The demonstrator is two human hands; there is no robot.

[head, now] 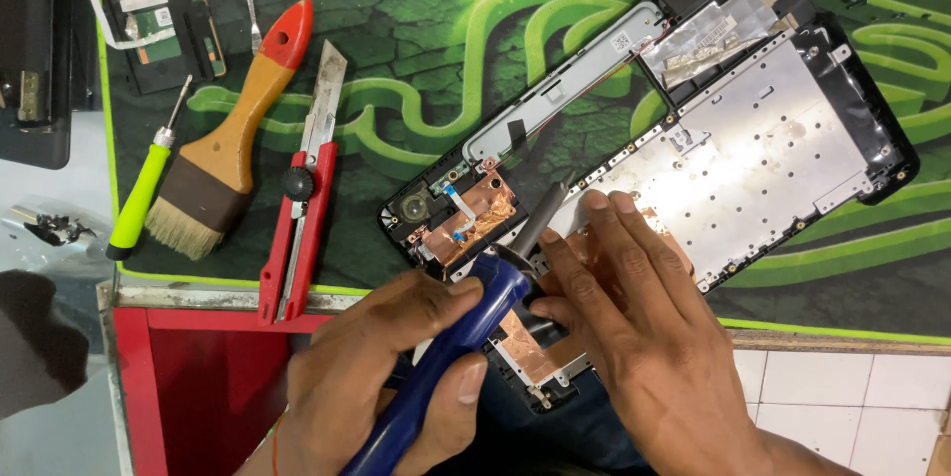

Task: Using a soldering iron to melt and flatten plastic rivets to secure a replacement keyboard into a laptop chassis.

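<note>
Left hand [396, 367]: wrapped around the blue handle of the screwdriver [466, 332], thumb across the top, fingers curled beneath, a firm clench.
Screwdriver: blue handle slanting up from lower left, dark grey shaft [540, 216] continuing toward upper right, tip hidden where it meets the chassis, just beside the right fingertips.
Right hand [634, 317]: laid flat, palm down, fingers [604, 228] stretched out together and pressing on the laptop chassis; gripping nothing (shaft passing just left of the index finger).
Laptop chassis [753, 149]: opened, lying diagonally on the green mat [436, 50], silver metal plate up, near end overhanging the mat's edge under the hands.
Copper foil [485, 213]: patches on the chassis, one left of the shaft, another showing between the two hands.
Paintbrush [233, 139]: wooden handle with red end, bristles toward lower left, on the mat well left of the hands.
Utility knife [302, 209]: red body, blade pointing up, just right of the paintbrush.
Small screwdriver [147, 189]: green handle, at the mat's left edge.
Red surface [198, 387]: below the mat's near edge, left of the left hand.
</note>
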